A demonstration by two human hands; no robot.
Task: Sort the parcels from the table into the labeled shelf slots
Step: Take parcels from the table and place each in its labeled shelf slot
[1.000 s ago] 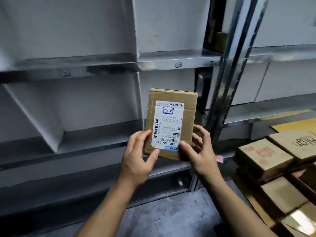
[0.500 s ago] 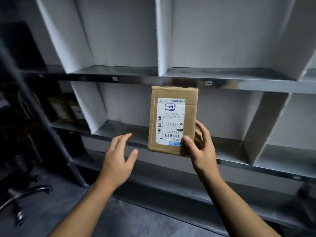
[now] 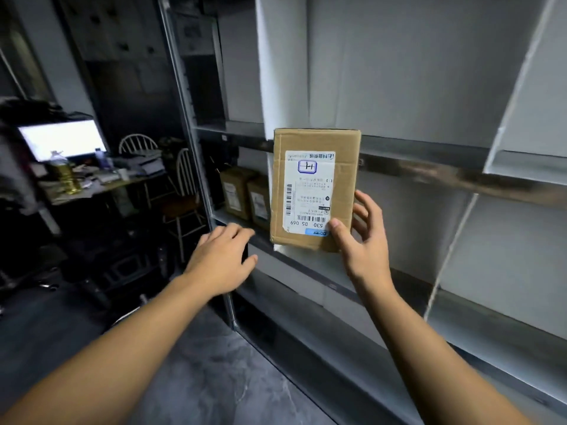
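A person holds a brown cardboard parcel upright in the air in front of a grey metal shelf, at the height of its middle board and before a white divider between two slots. The right hand grips the parcel at its lower right corner, with the thumb pressed on the front face at the edge of the white shipping label and the fingers curled round behind the right side. The label faces the camera upside down and shows barcodes and the code "530- D5 069".

The left hand hangs just left of and below the parcel, apart from it, palm down. Its fingers are loosely spread and it holds nothing.

On the shelf to the left of the held parcel, two smaller boxes stand side by side in a slot, each with a white label. A metal post marks the shelf's left end.

Farther left, in the dim part of the room, a cluttered desk carries a lit monitor and a plastic bottle. Two white spindle-back chairs stand beside it. The floor is dark grey.
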